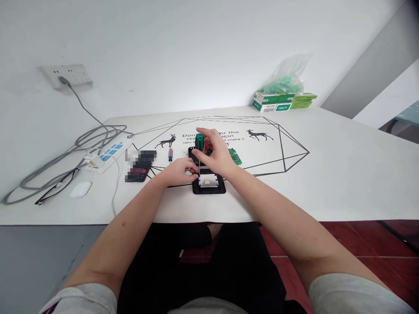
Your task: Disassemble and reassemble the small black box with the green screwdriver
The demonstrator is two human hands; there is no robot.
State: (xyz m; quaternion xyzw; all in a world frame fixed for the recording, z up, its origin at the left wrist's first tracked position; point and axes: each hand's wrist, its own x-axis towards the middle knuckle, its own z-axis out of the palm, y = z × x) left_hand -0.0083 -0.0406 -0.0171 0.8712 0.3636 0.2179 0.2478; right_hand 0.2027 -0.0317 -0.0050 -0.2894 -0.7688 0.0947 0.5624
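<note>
My right hand (214, 153) is closed round the green handle of a screwdriver (199, 141), held upright with its thin shaft pointing down onto a black frame (209, 188). A silvery plate with a yellowish square (208, 180) sits in that frame. My left hand (179, 171) rests at the frame's left edge, fingers curled against it near the screwdriver tip. A second black part (192, 153) lies just behind, mostly hidden by my hands.
A small red and blue screwdriver (170, 154) and a green circuit board (235, 156) lie behind the frame. A dark device (140, 168), white power strip (105, 155) with grey cables (65, 157), white pebble-shaped object (80, 189), green boxes (278, 101).
</note>
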